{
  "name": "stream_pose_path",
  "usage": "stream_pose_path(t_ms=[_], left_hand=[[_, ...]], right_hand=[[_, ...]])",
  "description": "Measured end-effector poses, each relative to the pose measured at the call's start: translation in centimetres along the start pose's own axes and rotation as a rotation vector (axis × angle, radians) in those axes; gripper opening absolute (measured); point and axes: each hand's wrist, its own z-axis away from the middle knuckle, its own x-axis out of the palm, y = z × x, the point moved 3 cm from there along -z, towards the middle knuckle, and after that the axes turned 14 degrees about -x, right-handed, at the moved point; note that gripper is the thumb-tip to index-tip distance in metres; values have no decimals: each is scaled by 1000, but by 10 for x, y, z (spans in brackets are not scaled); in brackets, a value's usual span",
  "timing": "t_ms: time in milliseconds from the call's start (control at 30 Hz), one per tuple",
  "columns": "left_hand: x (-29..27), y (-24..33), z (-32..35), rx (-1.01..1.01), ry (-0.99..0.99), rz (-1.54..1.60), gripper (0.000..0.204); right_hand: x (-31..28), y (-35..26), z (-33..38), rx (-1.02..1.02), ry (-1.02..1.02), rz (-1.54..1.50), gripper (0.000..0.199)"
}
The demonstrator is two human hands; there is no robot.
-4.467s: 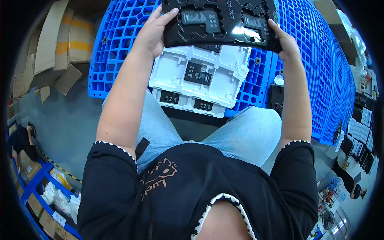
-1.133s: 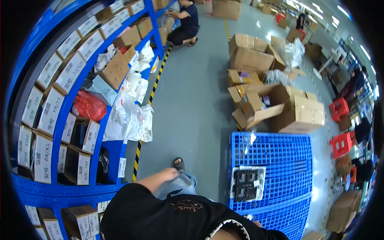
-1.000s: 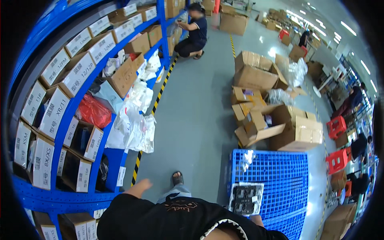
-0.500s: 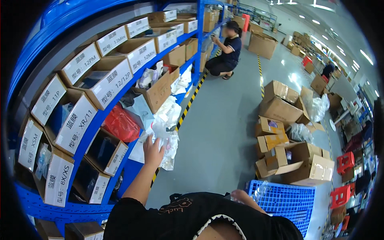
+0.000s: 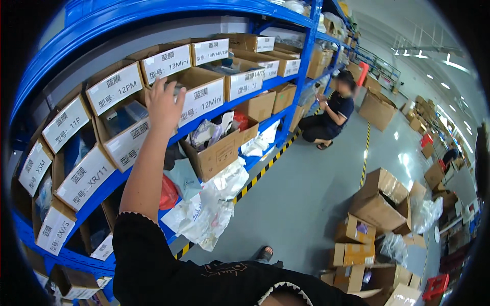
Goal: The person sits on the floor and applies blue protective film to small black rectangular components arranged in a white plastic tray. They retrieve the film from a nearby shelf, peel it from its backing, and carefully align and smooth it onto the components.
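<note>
The left hand (image 5: 165, 113) is raised in front of the blue rack (image 5: 308, 51), its fingers (image 5: 159, 91) spread apart and released, with nothing visible in their grasp. It overlaps the left end of an open carton (image 5: 203, 99) with a white front label, which stands on the rack's labelled shelf; whether skin and cardboard touch, I cannot tell. The right hand lies outside the view, so the state of its fingers cannot be told. Similar cartons line the rack on both sides of this one, and another labelled carton (image 5: 166, 62) sits behind it, deeper in the rack. On the rack's shelf below are a brown carton (image 5: 217, 157) filled with white and dark pieces, a pale blue bag (image 5: 182, 178), a red plastic bag (image 5: 168, 194) and crumpled white bags (image 5: 206, 211) that spill over the rack's front edge. A black-and-yellow floor stripe (image 5: 268, 169) runs along the foot of the rack, and toward the rack's far end a co-worker (image 5: 332, 115) in dark clothes crouches, facing it. Across the grey floor (image 5: 298, 209) from the rack, opened cardboard boxes (image 5: 375, 204) stand in a cluster, with clear plastic wrapping (image 5: 426, 214) on the side away from the rack.
</note>
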Motion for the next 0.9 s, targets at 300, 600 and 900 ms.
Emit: stream_pose_path(t_ms=[300,600,900], left_hand=[[44,12,-8,-153,-66,-270,39],[52,20,-7,-93,82,-240,29],[63,13,-5,-167,208,-456,18]], right_hand=[[-200,-103,-158,-239,63,199,22],[-347,-469,-146,-1022,201,138,33],[-361,-878,-7,-1853,-337,397,43]])
